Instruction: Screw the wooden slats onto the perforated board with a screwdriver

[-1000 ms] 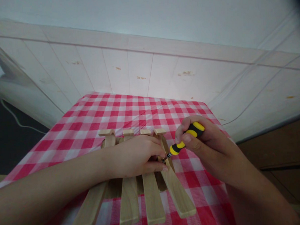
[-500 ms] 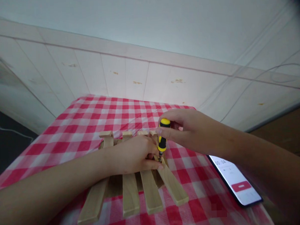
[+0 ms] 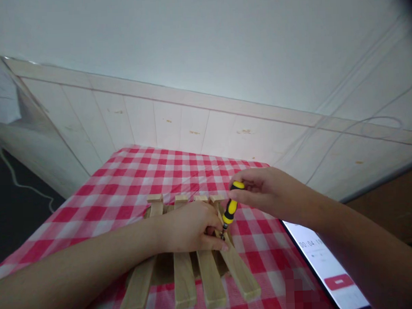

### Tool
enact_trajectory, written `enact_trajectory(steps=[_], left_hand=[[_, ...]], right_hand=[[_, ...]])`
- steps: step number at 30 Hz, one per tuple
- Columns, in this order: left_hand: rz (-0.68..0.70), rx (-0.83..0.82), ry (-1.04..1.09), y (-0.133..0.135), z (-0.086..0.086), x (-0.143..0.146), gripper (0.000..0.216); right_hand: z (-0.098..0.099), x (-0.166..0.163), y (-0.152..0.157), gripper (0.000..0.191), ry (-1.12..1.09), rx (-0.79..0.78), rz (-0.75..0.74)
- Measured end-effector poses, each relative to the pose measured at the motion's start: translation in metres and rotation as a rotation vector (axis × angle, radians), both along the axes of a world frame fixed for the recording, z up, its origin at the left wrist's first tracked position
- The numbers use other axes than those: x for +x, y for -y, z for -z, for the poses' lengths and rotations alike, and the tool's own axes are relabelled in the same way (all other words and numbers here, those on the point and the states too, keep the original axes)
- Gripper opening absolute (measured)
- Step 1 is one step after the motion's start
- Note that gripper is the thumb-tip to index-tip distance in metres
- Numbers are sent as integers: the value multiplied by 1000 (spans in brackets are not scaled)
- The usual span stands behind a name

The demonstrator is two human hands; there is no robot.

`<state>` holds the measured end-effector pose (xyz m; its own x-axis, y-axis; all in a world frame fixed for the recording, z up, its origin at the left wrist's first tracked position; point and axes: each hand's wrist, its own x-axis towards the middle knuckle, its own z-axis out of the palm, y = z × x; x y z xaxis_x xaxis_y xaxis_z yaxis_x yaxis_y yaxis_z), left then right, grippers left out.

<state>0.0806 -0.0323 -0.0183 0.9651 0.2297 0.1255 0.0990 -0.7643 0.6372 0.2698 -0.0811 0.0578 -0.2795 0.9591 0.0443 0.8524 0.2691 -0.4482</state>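
Observation:
A yellow-and-black screwdriver (image 3: 230, 209) leans to the right, its handle pinched between the thumb and fingers of my right hand (image 3: 264, 190). Its tip meets the rightmost wooden slat (image 3: 241, 273), by a small metal part too tiny to make out. My left hand (image 3: 192, 228) lies across the slats, its thumb and curled fingers closed round that rightmost slat beside the tip. Under my left hand and wrist run the other slats (image 3: 184, 283), fanned over a wooden board (image 3: 163, 269), with short crosswise pieces at their far ends. My left hand hides their middle.
A red-and-white checked cloth (image 3: 179, 167) covers the table. At the right, partly under my right forearm, lies a phone (image 3: 328, 263) with a lit timer screen. A panelled wall (image 3: 225, 131) rises behind the table. A pale cable (image 3: 19, 181) hangs at the left.
The whole view has shifted, so the table sits lower. The screwdriver's handle has tilted further right with my right hand. My left hand stays on the slats.

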Motion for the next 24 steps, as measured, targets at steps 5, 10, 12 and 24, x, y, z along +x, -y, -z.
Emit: enact_trajectory(steps=[5,10,12,24], left_hand=[[-12,-31,-18,0,1,1,34],[-1,-70,-23,0,0,1,30],[-6,-73,-51,0,-1,1,32],[-94,-70,-111,2,-1,2,39]], right_hand=[[9,-11,-5,37,356,231,162],[4,-12,8,33,44,187,-144],[-2,-13,13,39,46,182,-162],[10,-20,11,30,124,298,-91]])
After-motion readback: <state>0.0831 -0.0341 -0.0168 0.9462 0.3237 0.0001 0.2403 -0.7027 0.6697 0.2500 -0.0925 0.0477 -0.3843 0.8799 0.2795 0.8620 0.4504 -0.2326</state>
